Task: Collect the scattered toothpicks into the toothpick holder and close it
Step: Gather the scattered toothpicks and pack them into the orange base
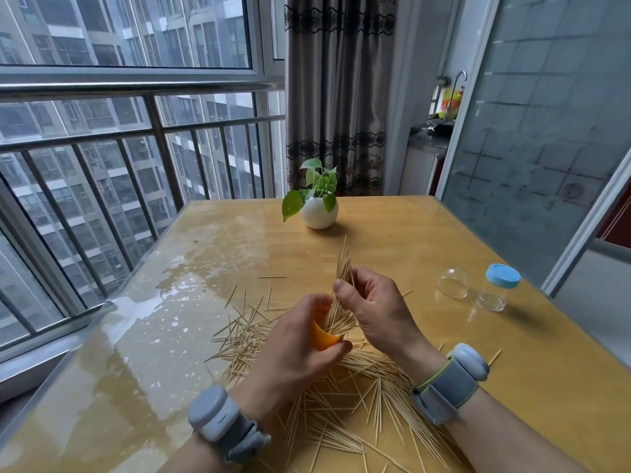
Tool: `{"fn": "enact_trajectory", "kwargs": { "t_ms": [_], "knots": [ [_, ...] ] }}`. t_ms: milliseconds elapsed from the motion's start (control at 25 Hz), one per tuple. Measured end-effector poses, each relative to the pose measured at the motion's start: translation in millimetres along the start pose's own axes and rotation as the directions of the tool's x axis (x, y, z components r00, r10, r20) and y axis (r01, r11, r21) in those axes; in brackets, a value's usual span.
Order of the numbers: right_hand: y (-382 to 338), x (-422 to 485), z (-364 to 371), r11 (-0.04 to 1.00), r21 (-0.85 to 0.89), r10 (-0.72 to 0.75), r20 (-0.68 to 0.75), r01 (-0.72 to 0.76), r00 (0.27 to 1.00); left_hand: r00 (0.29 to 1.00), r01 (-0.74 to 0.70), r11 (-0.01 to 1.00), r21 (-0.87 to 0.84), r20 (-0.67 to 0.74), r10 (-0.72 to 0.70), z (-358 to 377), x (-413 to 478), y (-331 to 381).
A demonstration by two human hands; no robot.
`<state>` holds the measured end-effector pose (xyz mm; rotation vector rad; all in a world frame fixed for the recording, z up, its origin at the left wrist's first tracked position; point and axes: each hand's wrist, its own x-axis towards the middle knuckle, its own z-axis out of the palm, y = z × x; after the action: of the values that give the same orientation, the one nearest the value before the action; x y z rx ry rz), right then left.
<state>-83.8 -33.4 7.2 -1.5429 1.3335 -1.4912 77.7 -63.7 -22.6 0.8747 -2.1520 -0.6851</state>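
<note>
My left hand (297, 353) grips an orange toothpick holder (322, 331), tilted with its mouth toward the right. My right hand (372, 305) pinches a bundle of toothpicks (343, 288); the bundle's lower ends sit in the holder's mouth and its tips fan upward. Many loose toothpicks (341, 401) lie scattered on the yellow table (512, 370) under and around both hands. A clear dome-shaped lid (452, 282) lies on the table to the right.
A small clear jar with a blue cap (496, 288) stands right of the clear lid. A white round vase with a green plant (319, 206) sits at the table's far middle. A window with a metal railing (102, 158) runs along the left.
</note>
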Motion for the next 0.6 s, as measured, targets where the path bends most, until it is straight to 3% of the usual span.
{"fn": "enact_trajectory", "kwargs": {
  "t_ms": [200, 440, 600],
  "knots": [
    [-1.7, -2.4, 0.6, 0.999, -0.044, -0.012, 0.066, 0.015, 0.998, 1.0, 0.005, 0.998, -0.056, -0.022, -0.006, -1.2, 0.3, 0.4],
    [0.3, -5.2, 2.8, 0.983, -0.183, 0.009, 0.008, -0.007, 1.0, 1.0, 0.001, 1.0, -0.019, -0.024, -0.002, -0.7, 0.3, -0.4],
    [2.5, -7.1, 5.1, 0.962, -0.271, 0.036, 0.082, -0.013, 0.996, 1.0, -0.008, 1.0, -0.023, -0.011, 0.008, 0.4, 0.0, -1.2]
  ]
}}
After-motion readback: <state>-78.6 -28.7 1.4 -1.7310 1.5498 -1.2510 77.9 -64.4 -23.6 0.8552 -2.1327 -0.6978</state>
